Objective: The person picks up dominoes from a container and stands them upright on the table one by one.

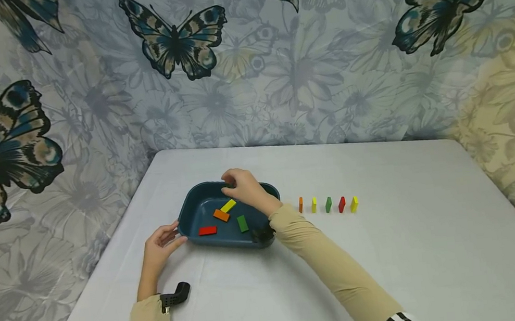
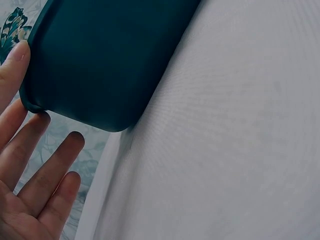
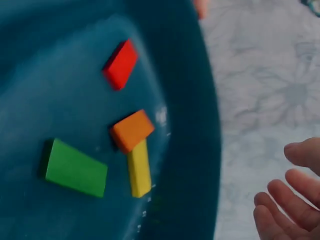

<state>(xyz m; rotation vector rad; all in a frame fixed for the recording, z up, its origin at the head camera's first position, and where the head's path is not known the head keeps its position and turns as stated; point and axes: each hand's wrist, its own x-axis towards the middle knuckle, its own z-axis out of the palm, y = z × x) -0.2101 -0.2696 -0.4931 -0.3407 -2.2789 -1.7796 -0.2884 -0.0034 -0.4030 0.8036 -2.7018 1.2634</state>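
A dark teal tray (image 1: 228, 243) stands on the white table. My left hand (image 1: 162, 248) is at its left end, and in the left wrist view the thumb and fingers (image 2: 37, 122) pinch the rim. My right hand (image 1: 247, 188) is above the tray's far rim, its fingers loosely bent. In the right wrist view a gap shows between thumb and fingers, with nothing in it. On the tray floor lie a red block (image 1: 208, 230), an orange block (image 3: 132, 131) against a yellow block (image 3: 140, 170), and a green block (image 3: 75, 168).
Right of the tray, several small blocks stand upright in a row, from an orange block (image 1: 301, 204) to a yellow block (image 1: 354, 204). A black wrist camera (image 1: 175, 293) sticks out from the left sleeve. Butterfly-patterned cloth (image 1: 301, 82) hangs behind the table (image 1: 417, 248).
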